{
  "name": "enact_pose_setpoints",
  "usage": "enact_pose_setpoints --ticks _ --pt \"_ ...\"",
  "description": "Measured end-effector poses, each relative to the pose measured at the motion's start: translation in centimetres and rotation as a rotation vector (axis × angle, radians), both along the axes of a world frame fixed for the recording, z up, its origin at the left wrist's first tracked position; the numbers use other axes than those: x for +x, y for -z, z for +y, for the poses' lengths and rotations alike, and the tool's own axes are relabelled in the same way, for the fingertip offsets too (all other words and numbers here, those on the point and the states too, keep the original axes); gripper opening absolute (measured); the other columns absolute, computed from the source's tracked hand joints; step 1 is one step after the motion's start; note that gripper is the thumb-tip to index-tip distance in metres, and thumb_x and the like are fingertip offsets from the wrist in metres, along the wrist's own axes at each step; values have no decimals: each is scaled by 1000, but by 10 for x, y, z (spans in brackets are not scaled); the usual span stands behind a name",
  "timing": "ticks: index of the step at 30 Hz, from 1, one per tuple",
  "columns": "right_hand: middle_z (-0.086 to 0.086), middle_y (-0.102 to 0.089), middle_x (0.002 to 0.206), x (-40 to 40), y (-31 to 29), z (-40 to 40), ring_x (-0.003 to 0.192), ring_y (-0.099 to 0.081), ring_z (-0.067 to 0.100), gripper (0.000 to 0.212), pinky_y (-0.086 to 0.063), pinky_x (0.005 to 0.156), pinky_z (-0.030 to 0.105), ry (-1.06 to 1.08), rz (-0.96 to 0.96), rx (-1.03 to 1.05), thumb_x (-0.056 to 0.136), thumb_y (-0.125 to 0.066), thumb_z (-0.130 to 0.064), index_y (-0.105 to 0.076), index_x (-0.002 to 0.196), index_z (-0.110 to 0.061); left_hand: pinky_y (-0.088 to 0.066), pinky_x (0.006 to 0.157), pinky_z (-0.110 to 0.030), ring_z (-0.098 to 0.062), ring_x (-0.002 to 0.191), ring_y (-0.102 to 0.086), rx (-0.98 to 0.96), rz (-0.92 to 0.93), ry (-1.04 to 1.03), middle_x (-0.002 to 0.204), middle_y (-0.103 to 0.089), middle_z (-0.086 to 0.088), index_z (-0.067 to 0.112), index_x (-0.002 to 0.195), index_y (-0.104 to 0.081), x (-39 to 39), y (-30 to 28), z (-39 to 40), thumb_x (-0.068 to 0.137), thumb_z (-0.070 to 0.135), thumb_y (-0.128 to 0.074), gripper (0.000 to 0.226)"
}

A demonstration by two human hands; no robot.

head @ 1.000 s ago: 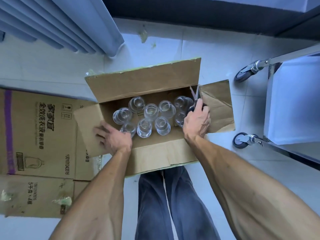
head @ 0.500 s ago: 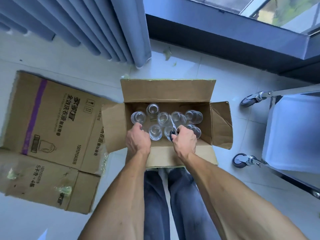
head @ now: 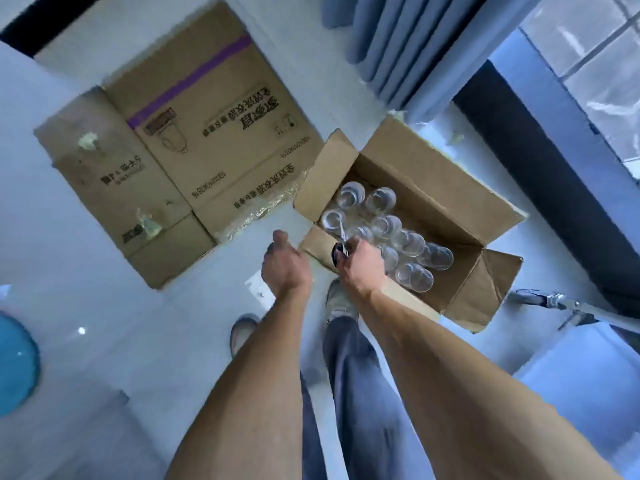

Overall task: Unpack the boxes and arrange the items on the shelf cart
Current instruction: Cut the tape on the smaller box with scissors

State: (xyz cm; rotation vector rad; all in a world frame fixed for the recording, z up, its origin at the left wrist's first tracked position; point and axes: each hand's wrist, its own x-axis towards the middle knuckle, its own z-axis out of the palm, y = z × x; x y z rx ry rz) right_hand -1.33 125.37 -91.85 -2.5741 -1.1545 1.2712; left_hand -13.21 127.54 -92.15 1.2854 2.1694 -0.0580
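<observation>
Scissors [head: 341,242] being gripped in right hand [head: 363,268], left hand [head: 285,268] loosely curled, empty, glasses [head: 381,226] at 1 o'clock in open box [head: 450,209] being unpacked next.

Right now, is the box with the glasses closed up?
No, the open box has its flaps folded out, and the clear glasses show inside.

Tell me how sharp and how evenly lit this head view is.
Head view: motion blur smears the flattened printed carton and the glasses in the open box; the scissors in the right hand are soft; wide-angle bending at the edges; the window at upper right is washed out; the cast is bluish.
</observation>
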Motion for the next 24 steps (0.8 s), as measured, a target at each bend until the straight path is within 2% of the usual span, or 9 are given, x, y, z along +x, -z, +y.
enact_pose_setpoints --ticks 2,5,7,9,12,15,17,20,24 --pt "7 -56 77 -33 -3 -6 73 -54 30 18 -37 61 31 -120 7 35 91 -56 -30 -57 87 -13 -48 77 -40 -34 107 -62 -31 -18 -118 118 -65 -14 13 127 -52 -27 -2 -13 94 5 -45 34" --pt "10 -56 75 -81 -6 -23 68 -47 30 16 -32 59 30 -235 55 52 91 -54 -25 -60 84 -11 -49 81 -37 -34 104 -62 -70 -91 -328 112 -67 -12 10 116 -58 -67 -4 -39 100 20 -42 25" --pt "11 -54 68 -110 -7 -39 62 -45 32 17 -29 54 29 -284 99 46 84 -54 -15 -52 67 -12 -51 87 -37 -35 100 -64 -113 -224 -523 107 -69 -11 8 107 -62 -95 -2 -58 100 36 -40 37" --pt "5 -41 59 -137 -10 -56 59 -35 29 27 -22 50 29 -353 134 54 79 -53 -10 -39 56 -15 -52 88 -42 -35 93 -66 -143 -401 -700 98 -71 -13 6 93 -64 -121 -2 -79 96 46 -42 46" --pt "-2 -33 56 -173 -14 -83 59 -30 25 35 -21 50 30 -508 147 58 80 -56 -9 -36 53 -20 -55 80 -39 -35 81 -70 -150 -507 -811 82 -72 -14 7 71 -61 -154 -6 -110 89 33 -52 33" --pt "-2 -38 54 -223 -14 -116 58 -35 24 31 -22 48 28 -679 171 37 79 -57 -6 -44 55 -21 -52 67 -35 -32 73 -67 -154 -531 -921 77 -70 -14 0 75 -66 -196 -2 -152 81 13 -55 18" --pt "3 -48 58 -257 -11 -140 58 -41 25 20 -25 49 28 -766 151 23 80 -55 -6 -55 61 -14 -44 62 -32 -30 69 -58 -129 -567 -1017 72 -64 -11 4 69 -61 -222 1 -180 82 15 -54 18" --pt "5 -51 63 -304 -5 -182 61 -44 26 19 -25 51 31 -888 122 40 82 -52 -6 -54 64 -12 -43 65 -31 -35 82 -64 -99 -526 -1053 85 -69 -16 9 72 -58 -267 5 -224 87 18 -53 18" --pt "7 -67 84 -370 -7 -245 77 -57 27 16 -42 63 33 -1113 111 101 84 -51 -4 -64 83 -13 -50 83 -37 -35 105 -62 -139 -350 -1075 111 -67 -15 2 108 -61 -333 9 -291 97 15 -42 26"
